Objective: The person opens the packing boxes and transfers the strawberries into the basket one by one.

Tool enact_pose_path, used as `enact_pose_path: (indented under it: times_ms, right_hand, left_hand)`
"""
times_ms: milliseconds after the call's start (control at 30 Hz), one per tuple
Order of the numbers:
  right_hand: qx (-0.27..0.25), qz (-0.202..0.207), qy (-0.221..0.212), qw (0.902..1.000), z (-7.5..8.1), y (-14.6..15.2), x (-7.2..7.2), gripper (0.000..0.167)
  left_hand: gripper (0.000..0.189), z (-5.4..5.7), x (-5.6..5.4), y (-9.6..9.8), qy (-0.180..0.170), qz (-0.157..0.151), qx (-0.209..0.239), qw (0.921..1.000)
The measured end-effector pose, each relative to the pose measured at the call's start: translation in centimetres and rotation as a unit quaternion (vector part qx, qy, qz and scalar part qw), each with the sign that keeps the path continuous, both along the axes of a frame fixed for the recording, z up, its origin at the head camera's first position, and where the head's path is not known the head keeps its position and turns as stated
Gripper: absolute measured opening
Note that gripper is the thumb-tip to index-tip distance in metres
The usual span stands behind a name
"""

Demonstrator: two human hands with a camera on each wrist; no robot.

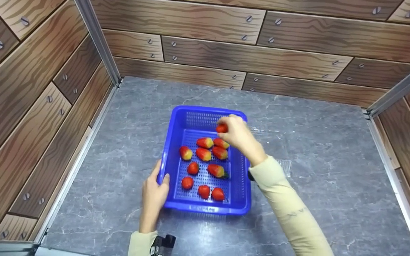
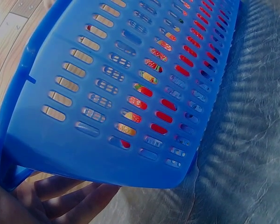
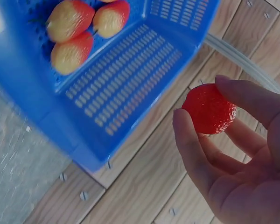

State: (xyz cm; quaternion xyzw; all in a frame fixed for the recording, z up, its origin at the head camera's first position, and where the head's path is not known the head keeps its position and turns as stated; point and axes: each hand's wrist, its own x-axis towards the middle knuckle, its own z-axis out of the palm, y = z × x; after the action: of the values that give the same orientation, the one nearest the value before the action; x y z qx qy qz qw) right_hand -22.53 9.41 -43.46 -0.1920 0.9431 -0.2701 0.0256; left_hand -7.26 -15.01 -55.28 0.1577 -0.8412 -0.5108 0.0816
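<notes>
My right hand (image 1: 237, 133) pinches a small round red fruit (image 3: 209, 108) with bumpy skin between thumb and fingertips, above the far right part of a blue plastic basket (image 1: 205, 207). My left hand (image 1: 155, 192) grips the basket's left rim, its thumb over the edge. In the left wrist view, fingers (image 2: 79, 200) of that hand show under the perforated side wall. Several red-and-yellow fruits (image 1: 203, 154) lie in the basket's middle. Nearer its front end are several red fruits (image 1: 204, 191). The exact kind of the fruits is not clear.
The basket stands at an angle on a grey marbled floor (image 1: 319, 170). Wood-patterned panels (image 1: 205, 46) close in the back and both sides, with metal corner posts (image 1: 100, 39) between them.
</notes>
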Motion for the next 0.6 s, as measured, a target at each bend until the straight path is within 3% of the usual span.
enact_pose_path:
  times_ms: [133,367,600]
  right_hand:
    - [0.007,0.016,-0.021,0.9996,-0.6,-2.0,-1.1,0.031]
    - [0.016,0.028,-0.082,0.9961,-3.1,-4.9,-2.4,0.031]
    - [0.034,0.072,-0.058,0.9952,-6.4,-7.1,-2.8,0.031]
  left_hand:
    - [0.058,0.0,-0.1,0.1,0.001,0.002,0.004,1.0]
    - [0.057,-0.1,-0.1,0.1,0.012,-0.005,0.006,0.9999]
    - [0.058,-0.2,0.0,0.1,0.013,0.001,0.008,0.9999]
